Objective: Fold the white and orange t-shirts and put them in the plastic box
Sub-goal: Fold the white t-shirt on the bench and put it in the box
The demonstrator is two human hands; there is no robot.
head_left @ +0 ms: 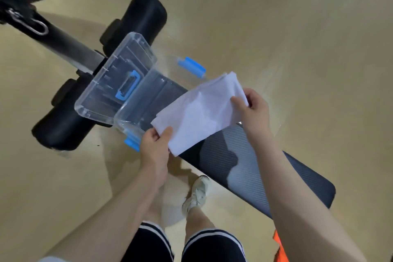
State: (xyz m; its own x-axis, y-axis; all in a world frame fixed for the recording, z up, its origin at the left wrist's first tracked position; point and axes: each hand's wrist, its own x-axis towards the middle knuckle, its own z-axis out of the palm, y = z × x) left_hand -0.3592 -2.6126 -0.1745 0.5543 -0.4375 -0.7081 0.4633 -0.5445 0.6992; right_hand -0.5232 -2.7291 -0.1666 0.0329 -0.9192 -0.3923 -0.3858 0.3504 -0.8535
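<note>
I am holding the folded white t-shirt (pixel 200 112) stretched between both hands, my left hand (pixel 156 144) pinching its near corner with thumb on top and fingers curled beneath, my right hand (pixel 253 110) gripping the far edge the same way, so the fold is staying flat rather than sagging open. I am keeping it level and just above the plastic box (pixel 136 117), which is sitting open directly beyond my left grip, its clear lid (pixel 110 83) hinged back and away from me; holding the shirt by two opposite ends should, I judge, let me lower it in squarely without the layers slipping. The orange t-shirt (pixel 279 244) is showing only as a strip below my right forearm, near the frame's bottom edge, apparently not yet boxed; whether it is folded I cannot tell. Under my hands a dark padded bench (pixel 265 168) is running from the box back toward my right elbow, ribbed and firm-looking. Past the box, black foam rollers (pixel 144 15) and a metal bar (pixel 70 47) are extending away. Pale wooden floor (pixel 297 27) is spreading around everything, with my white shoe (pixel 197 193) planted below the grip.
</note>
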